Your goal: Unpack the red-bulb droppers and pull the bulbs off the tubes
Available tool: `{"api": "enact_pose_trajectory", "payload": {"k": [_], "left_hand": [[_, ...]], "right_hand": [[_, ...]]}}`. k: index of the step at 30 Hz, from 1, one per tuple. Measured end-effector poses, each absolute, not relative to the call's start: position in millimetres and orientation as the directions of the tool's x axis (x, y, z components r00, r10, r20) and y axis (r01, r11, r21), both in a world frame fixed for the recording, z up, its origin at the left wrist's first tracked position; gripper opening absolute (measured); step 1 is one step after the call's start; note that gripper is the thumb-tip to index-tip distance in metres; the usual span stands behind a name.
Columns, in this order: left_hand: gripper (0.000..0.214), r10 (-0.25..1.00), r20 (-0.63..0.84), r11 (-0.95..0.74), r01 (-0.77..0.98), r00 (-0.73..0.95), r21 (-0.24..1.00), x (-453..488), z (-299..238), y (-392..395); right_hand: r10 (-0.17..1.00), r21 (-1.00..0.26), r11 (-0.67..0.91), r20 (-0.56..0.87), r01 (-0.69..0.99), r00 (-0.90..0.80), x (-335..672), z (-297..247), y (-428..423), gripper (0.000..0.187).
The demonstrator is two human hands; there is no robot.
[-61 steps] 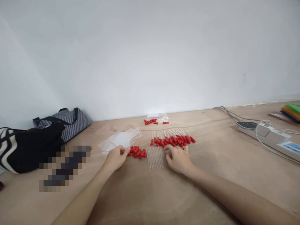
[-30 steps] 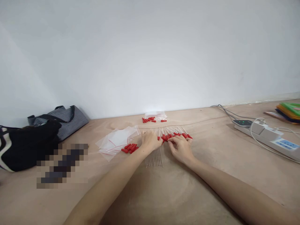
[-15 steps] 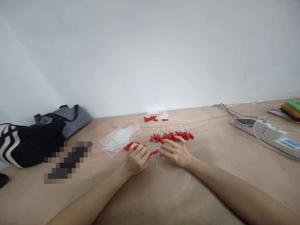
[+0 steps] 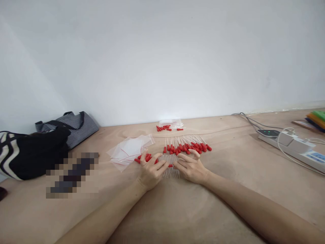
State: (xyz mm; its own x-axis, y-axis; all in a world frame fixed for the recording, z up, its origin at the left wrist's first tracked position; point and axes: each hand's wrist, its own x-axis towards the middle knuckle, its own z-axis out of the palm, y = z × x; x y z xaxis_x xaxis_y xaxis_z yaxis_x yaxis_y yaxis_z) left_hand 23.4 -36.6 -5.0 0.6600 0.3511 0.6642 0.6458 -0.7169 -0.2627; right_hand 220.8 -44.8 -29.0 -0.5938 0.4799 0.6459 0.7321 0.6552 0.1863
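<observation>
Between the fingertips of my left hand (image 4: 153,172) is a small red rubber bulb (image 4: 170,166), lying sideways. My right hand (image 4: 192,168) pinches what looks like a thin glass dropper tube at the bulb's right end; the fingers mostly hide it. Beneath both hands lies a row of clear glass tubes (image 4: 167,174). Loose red bulbs (image 4: 147,157) sit by my left fingers, partly covered. Beyond my right hand, several droppers with red bulbs fitted (image 4: 186,148) lie in a row, their glass ends pointing to the wall.
Clear zip bags (image 4: 130,148) lie flat at the left. Near the wall are more red bulbs (image 4: 163,128) and a bag of glass tubes (image 4: 171,123). A black bag (image 4: 43,154) and a striped bag (image 4: 82,127) stand far left. A power strip (image 4: 297,149) with cables is at right.
My left hand has shifted slightly right with the red bulb, closing up on my right fingertips. The bulb now meets the right hand's pinch, and less of it shows.
</observation>
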Motion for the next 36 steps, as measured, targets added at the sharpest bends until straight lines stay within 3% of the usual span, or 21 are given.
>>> {"api": "enact_pose_trajectory", "payload": {"k": [4, 10, 14, 18, 21, 25, 28, 32, 36], "left_hand": [[0.028, 0.432, 0.61, -0.725, 0.658, 0.664, -0.203, 20, -2, -37], [0.029, 0.439, 0.608, -0.725, 0.661, 0.661, -0.195, 10, 2, -32], [0.025, 0.401, 0.752, -0.598, 0.771, 0.523, -0.218, -15, 10, -20], [0.019, 0.508, 0.782, -0.502, 0.862, 0.362, -0.073, -26, 16, -10], [0.022, 0.724, 0.655, -0.383, 0.916, 0.215, 0.123, -27, 17, 0], [0.025, 0.944, 0.318, -0.194, 0.927, 0.088, 0.32, -24, 21, 20], [0.025, 0.976, 0.179, -0.176, 0.938, 0.126, 0.3, -15, 23, 36], [0.022, 0.976, 0.142, -0.193, 0.952, 0.162, 0.238, 4, 22, 51], [0.02, 0.979, 0.109, -0.188, 0.963, 0.169, 0.193, 14, 20, 55]], "right_hand": [[0.501, 0.164, 0.667, 0.623, 0.727, -0.601, 220, -24, -45, 0.029], [0.521, 0.124, 0.678, 0.614, 0.724, -0.593, 226, -24, -43, 0.025], [0.574, 0.019, 0.601, 0.685, 0.799, -0.449, 244, -23, -38, 0.023], [0.643, -0.096, 0.509, 0.703, 0.855, -0.304, 245, -17, -38, 0.024], [0.78, -0.19, 0.384, 0.591, 0.904, -0.207, 237, -13, -41, 0.026], [0.939, -0.332, 0.178, 0.338, 0.927, -0.059, 230, -13, -42, 0.022], [0.975, -0.44, 0.092, 0.224, 0.893, 0.01, 226, -13, -40, 0.013], [0.98, -0.551, 0.023, 0.178, 0.834, 0.091, 221, -13, -38, 0.015], [0.977, -0.581, 0.013, 0.181, 0.814, 0.113, 213, -12, -37, 0.008]]}}
